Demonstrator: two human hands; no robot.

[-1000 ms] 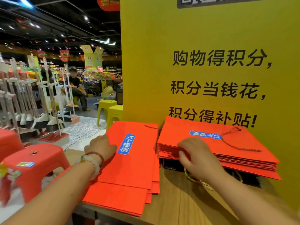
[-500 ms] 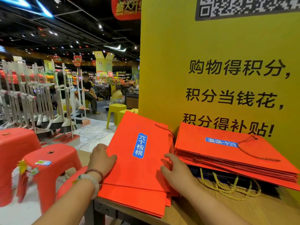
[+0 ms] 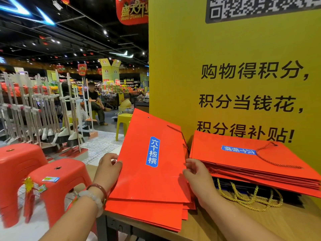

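One red bag (image 3: 152,180) is held at both sides, the left hand (image 3: 108,169) curled round its left edge and the right hand (image 3: 198,176) pinching its right edge, so it tilts up between the two grips with its far end raised. Directly beneath the grips lies one pile (image 3: 144,216) of more such bags on the wooden table (image 3: 243,225); their number cannot be told. A second pile (image 3: 251,164) sits just right of the right hand's grip, and two red stools (image 3: 57,173) stand left of the left hand's.
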